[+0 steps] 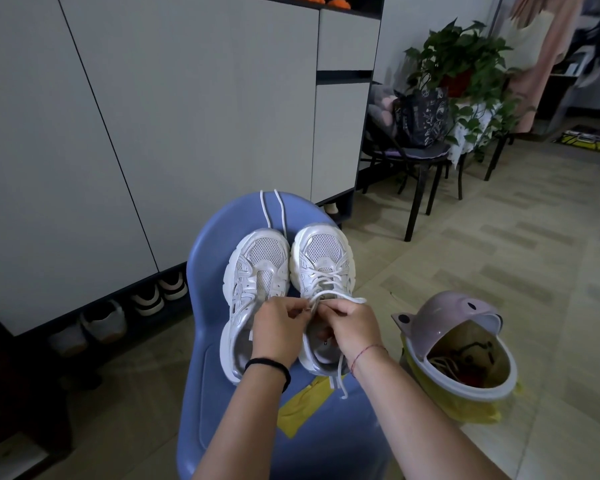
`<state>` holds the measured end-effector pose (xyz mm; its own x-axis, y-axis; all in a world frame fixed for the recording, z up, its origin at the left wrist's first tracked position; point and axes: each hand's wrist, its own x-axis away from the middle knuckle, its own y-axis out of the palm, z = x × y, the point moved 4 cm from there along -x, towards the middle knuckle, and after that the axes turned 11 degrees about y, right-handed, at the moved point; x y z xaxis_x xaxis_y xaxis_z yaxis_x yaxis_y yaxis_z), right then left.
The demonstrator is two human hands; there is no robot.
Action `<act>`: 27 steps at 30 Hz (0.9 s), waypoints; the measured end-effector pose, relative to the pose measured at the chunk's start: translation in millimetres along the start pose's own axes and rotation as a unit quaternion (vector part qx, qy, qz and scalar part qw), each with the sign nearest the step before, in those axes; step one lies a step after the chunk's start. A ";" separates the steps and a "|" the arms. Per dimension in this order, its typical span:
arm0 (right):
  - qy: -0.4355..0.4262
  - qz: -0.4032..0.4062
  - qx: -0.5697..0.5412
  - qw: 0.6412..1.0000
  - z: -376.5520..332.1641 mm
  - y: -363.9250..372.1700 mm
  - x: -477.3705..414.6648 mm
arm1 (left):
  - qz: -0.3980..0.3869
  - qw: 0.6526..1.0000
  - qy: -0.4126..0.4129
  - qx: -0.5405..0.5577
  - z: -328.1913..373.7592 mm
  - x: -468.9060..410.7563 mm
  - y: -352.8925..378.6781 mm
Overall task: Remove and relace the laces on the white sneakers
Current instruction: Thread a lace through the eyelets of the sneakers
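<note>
The fingertips of the left hand (280, 322) and the right hand (351, 322) are curled in close and meet over the mouth of the laced white mesh sneaker (326, 258). Each hand pinches a strand of its white cord lace (340, 299) just above the top eyelets. The lace loops out from between the fingers across the tongue, and one loose end trails down past the right wrist toward the heel. Further up that shoe the lace already crosses the eyelets in rows. Just beside it on the left, touching at the toe, sits the second white mesh sneaker (257, 268) with bare eyelets. A separate loose white lace (281, 211) lies beyond its toe. Both shoes rest toes away on a blue plastic chair seat (207, 306), with a yellow scrap (303, 408) near the heels. On the floor to the right stands a pink lidded bin with a yellow liner (444, 317).
</note>
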<state>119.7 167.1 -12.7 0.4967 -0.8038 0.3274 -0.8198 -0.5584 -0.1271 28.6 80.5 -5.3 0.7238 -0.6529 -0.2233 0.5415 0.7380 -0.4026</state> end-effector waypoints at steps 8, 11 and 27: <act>0.010 -0.004 -0.007 1.000 -0.1 -1.7 0.1 | 0.020 1.000 0.001 -0.001 4.5 3.9 0.0; 0.007 0.003 0.023 1.000 -1.6 -0.2 0.4 | 0.031 0.999 0.010 -0.017 6.2 5.2 0.9; 0.034 0.059 0.058 0.996 1.9 -31.8 -2.4 | 0.062 0.997 -0.005 -0.047 12.9 10.2 2.9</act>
<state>145.1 186.5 -11.3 0.3744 -0.8517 0.3666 -0.8311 -0.4835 -0.2747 43.1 78.2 2.7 0.7871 -0.5559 -0.2675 0.4057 0.7931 -0.4544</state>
